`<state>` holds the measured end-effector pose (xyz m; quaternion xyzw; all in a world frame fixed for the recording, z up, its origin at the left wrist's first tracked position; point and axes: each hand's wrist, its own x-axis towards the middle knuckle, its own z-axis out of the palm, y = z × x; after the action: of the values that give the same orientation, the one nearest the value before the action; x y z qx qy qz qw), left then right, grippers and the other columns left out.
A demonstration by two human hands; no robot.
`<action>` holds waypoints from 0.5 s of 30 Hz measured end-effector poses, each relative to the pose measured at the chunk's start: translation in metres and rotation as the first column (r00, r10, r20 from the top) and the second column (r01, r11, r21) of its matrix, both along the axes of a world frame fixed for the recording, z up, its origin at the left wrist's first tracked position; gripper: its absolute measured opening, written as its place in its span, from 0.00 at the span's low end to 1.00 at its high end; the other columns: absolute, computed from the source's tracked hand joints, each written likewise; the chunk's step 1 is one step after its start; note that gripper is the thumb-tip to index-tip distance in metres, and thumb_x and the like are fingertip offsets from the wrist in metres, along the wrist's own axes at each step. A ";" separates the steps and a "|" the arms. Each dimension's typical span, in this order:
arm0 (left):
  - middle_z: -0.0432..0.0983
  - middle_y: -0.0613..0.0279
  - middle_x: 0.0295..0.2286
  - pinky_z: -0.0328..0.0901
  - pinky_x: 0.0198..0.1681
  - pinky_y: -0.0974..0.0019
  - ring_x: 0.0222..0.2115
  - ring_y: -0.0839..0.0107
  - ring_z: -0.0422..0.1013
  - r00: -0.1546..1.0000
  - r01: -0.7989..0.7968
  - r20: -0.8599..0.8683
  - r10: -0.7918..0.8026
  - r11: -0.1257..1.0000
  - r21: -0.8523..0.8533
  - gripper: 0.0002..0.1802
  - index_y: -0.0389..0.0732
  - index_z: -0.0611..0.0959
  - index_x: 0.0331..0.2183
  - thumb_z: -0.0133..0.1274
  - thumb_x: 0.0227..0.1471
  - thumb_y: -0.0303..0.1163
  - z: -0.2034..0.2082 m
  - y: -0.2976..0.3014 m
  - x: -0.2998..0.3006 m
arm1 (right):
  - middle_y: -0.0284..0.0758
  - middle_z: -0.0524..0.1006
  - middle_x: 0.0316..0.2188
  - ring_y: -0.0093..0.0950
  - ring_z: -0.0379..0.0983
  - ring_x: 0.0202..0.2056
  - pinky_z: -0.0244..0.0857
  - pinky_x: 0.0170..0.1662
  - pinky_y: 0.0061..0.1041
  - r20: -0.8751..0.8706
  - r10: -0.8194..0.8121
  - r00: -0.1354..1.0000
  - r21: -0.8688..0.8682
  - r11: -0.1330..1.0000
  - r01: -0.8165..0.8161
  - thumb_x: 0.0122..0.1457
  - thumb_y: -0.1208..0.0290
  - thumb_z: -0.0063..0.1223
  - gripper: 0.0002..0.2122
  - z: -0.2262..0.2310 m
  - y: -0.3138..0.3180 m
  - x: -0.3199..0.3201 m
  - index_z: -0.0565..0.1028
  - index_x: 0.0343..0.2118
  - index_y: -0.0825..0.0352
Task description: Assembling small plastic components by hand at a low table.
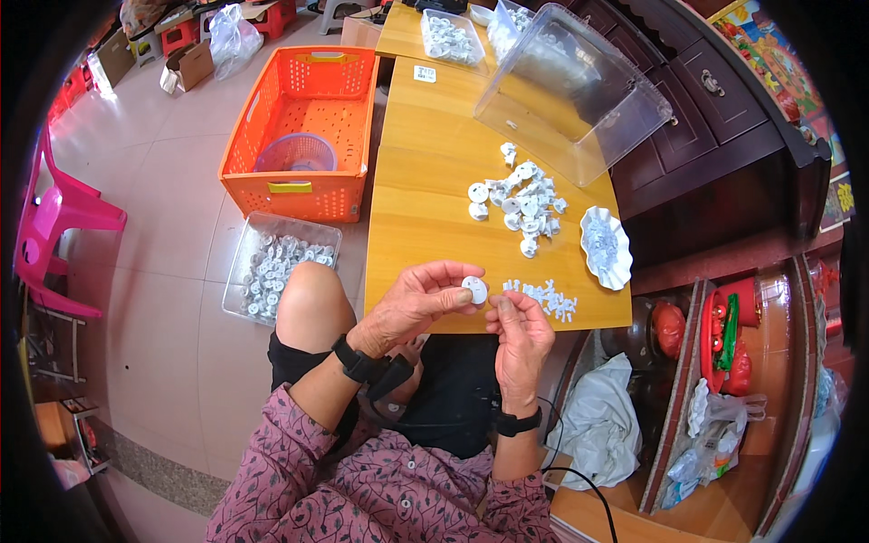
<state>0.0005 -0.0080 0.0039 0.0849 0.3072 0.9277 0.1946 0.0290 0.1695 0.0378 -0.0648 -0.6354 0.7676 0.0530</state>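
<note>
Between thumb and fingers, my left hand [412, 299] holds a small round white plastic piece [474, 288] above the table's near edge. My right hand [522, 342] is closed in a pinch close beside that piece; whatever its fingertips hold is too small to make out. Just beyond the right hand, small white plastic bits [554, 301] lie scattered on the yellow wooden table [425, 181]. Farther back is a loose heap of white plastic parts [529, 201], some with round faces. A white scalloped dish [589, 221] at the table's right side contains small clear pieces.
A large clear plastic bin [579, 90] lies tipped at the back right, near a clear tub [453, 41] of white parts. Left of the table stand an orange crate [290, 195] and a clear floor box [233, 294] of white pieces. A pink chair [68, 213] is farther left.
</note>
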 end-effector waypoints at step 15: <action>0.78 0.55 0.42 0.73 0.41 0.73 0.37 0.72 0.78 0.999 0.051 -0.001 -0.051 0.997 0.053 0.21 0.32 0.75 0.53 0.52 0.63 0.33 0.003 -0.004 0.001 | 0.31 0.77 0.27 0.16 0.70 0.25 0.65 0.29 0.16 -0.001 0.012 1.000 0.038 0.999 -0.012 0.65 0.68 0.55 0.09 0.001 0.004 0.006 0.74 0.35 0.69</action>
<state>0.0014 -0.0117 0.0070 0.0978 0.2802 0.9302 0.2160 0.0346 0.1733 0.0386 -0.0593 -0.6502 0.7558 0.0501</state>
